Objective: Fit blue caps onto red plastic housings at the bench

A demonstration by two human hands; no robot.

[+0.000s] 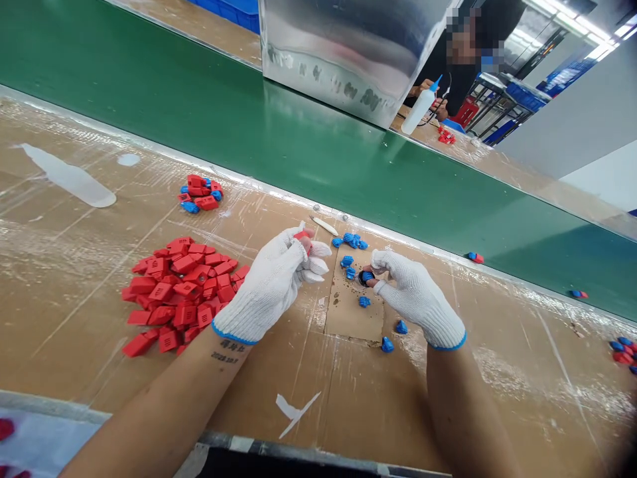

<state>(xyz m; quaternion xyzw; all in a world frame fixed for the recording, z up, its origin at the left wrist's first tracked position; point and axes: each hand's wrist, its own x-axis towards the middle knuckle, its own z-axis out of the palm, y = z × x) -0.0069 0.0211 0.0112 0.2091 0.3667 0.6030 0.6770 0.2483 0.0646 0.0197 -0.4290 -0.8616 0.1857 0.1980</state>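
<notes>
My left hand [286, 272], in a white glove with bare fingertips, pinches a small red plastic housing [301, 235]. To its left lies a heap of similar red housings [186, 285]. My right hand [413, 289], gloved the same way, has thumb and forefinger closed on a small blue plastic piece [367, 276] at a small round black-rimmed dish [361, 280]. Whether the piece is lifted from the dish cannot be made out. More blue pieces [350, 240] lie around on a stained cardboard sheet [353, 322], and a blue piece [387, 344] sits off its near edge.
A green conveyor belt [199, 119] runs across behind the table, with a metal housing [343, 60] over it. Joined red-and-blue pieces [202, 194] lie at the back left, others [624, 350] at far right. Across the belt a person works near a white bottle [419, 111].
</notes>
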